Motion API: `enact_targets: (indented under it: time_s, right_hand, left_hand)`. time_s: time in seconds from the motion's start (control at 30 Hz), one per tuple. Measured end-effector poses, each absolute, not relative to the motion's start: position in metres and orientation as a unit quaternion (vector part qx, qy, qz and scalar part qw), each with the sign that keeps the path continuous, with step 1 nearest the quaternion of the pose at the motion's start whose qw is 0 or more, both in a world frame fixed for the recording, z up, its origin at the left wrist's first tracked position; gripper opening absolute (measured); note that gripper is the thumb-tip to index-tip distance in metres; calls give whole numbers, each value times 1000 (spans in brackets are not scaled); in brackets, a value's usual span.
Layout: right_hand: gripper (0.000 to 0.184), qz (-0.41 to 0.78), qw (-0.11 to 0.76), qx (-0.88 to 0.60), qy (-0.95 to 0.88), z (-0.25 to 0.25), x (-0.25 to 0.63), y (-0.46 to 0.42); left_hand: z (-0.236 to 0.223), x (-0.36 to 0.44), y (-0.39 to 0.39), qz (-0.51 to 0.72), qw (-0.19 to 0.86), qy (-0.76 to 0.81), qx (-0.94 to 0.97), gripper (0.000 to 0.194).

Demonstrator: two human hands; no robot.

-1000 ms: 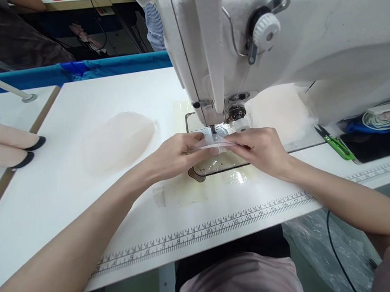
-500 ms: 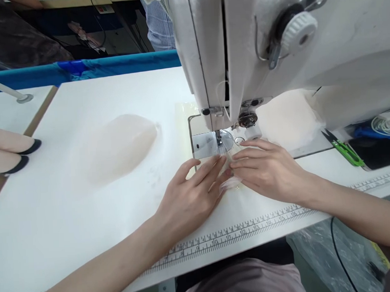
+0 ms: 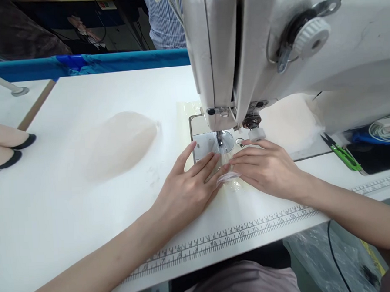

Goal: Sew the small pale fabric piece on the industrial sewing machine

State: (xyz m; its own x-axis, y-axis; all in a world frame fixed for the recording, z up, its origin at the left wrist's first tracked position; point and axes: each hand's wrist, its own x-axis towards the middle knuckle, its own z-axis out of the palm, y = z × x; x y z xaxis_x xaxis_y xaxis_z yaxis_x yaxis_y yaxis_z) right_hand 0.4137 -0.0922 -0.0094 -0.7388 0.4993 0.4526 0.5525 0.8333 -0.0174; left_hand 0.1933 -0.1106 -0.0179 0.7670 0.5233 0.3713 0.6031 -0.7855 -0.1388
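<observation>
A strip of thin see-through fabric (image 3: pixel 228 176) lies under the presser foot (image 3: pixel 219 138) of a sewing machine (image 3: pixel 223 53), its near edge curling up between my hands. My left hand (image 3: pixel 192 181) rests flat on the left side of the fabric, thumb spread away from the other fingers. On the right side, my right hand (image 3: pixel 268 168) has bent fingers closed at the fabric's edge; its thumb is hidden. The fingertips of both hands are close together just in front of the needle plate (image 3: pixel 204 145).
Sheer beige cloth pieces lie left (image 3: pixel 123 145) and under the machine arm (image 3: pixel 288 119). Green thread snips (image 3: pixel 344 155) sit beside a black phone (image 3: pixel 375 154). A ruler tape (image 3: pixel 219 241) runs along the front edge. Two beige, black-tipped shapes (image 3: pixel 8 138) protrude at far left.
My left thumb has opened outward, and the left fingers have shifted slightly left. The fabric's near edge lies a little closer to the presser foot. The view has shifted slightly.
</observation>
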Motion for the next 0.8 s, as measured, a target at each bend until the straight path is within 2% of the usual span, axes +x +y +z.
enact_targets:
  time_s: [0.33,0.53,0.67,0.8]
  right_hand:
    - [23,-127,242,-283,-919,-21,413,-75]
    - [23,-116,223,-311,-916,-25,410,-67]
    - [18,-91,235,-341,-906,-25,409,-67]
    - [18,-7,266,-366,-892,-25,410,-67]
  left_hand:
    - [-18,193,-88,-133,114,-315,-933,31]
    - [-26,190,-78,-177,113,-339,-917,29]
    - [-26,191,-76,-204,55,-355,-911,28]
    - [-22,191,-73,-228,-38,-385,-893,29]
